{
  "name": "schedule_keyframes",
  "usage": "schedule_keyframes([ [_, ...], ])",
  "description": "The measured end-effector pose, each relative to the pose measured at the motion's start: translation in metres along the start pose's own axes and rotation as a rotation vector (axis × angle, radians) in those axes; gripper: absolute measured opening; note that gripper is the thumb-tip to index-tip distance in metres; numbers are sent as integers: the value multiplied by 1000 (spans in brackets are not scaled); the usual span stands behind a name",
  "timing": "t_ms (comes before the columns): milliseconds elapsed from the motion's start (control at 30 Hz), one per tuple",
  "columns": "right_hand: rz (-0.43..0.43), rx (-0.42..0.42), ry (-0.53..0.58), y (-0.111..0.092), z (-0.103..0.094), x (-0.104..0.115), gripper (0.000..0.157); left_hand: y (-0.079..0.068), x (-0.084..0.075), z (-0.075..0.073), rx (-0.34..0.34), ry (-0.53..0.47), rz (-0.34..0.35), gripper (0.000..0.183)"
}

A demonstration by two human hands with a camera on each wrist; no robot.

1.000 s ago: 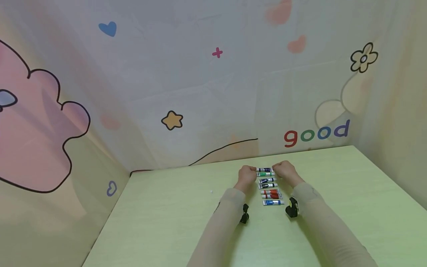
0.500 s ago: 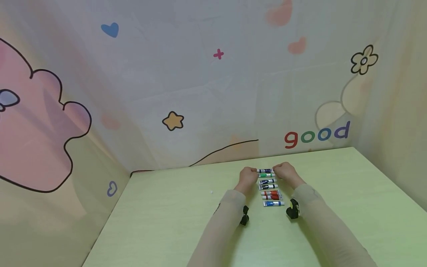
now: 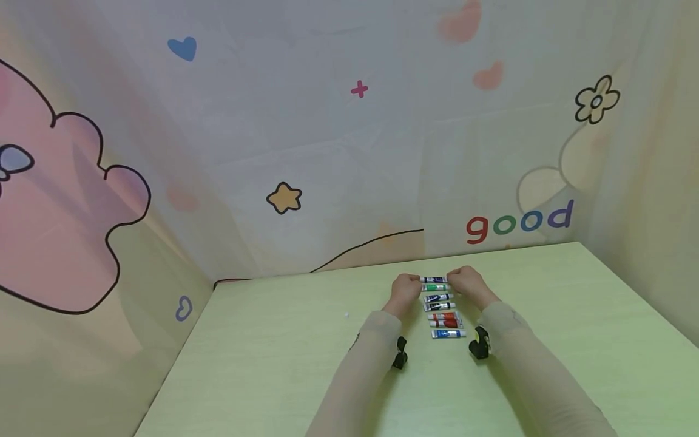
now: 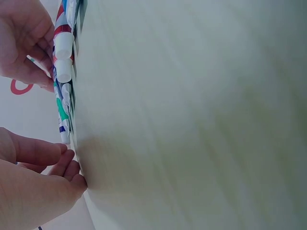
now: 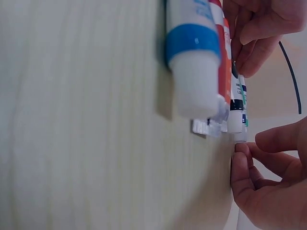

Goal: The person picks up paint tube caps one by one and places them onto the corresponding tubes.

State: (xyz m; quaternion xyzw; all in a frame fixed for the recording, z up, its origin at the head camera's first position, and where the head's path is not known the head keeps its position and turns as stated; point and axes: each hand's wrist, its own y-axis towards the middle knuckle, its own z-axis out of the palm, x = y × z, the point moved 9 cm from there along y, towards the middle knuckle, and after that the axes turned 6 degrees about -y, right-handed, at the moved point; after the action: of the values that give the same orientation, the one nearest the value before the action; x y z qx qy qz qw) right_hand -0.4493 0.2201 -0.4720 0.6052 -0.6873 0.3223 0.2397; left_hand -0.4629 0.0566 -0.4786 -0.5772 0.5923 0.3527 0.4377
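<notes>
Several small paint tubes lie side by side on the table, in a column running away from me in the head view. At the far end is a dark blue-purple paint tube (image 3: 434, 280). My left hand (image 3: 405, 292) pinches its left end and my right hand (image 3: 471, 285) its right end. Just nearer lies a green paint tube (image 3: 435, 287). In the left wrist view, thumb and fingertips of the left hand (image 4: 41, 172) meet by a white cap (image 4: 65, 138). The right hand (image 5: 273, 172) has curled fingers low at the tube ends in the right wrist view.
Nearer me are two dark-banded tubes (image 3: 439, 306), two red-orange tubes (image 3: 446, 324) and a blue tube (image 3: 449, 334), between my forearms. A tiny white bit (image 3: 346, 315) lies left on the pale green table (image 3: 262, 364). A printed curtain (image 3: 327, 133) stands behind the table.
The head view has shifted very slightly. Both hands stay at the ends of the far tube, and the row of tubes looks the same.
</notes>
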Motion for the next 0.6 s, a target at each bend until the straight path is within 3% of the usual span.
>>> schedule_keyframes([
  [133,-13,-6,-4,-3,-1,3,34,0,-1,0,-1,20,15,44],
  [367,4,18,8,-5,0,2,47,-1,-1,0,-1,-30,17,46],
  [533,-33,7,15,-2,-4,2,28,0,-5,-5,50,28,37,49],
  [600,-37,6,23,-2,-7,1,29,1,-9,-13,81,87,57,50],
])
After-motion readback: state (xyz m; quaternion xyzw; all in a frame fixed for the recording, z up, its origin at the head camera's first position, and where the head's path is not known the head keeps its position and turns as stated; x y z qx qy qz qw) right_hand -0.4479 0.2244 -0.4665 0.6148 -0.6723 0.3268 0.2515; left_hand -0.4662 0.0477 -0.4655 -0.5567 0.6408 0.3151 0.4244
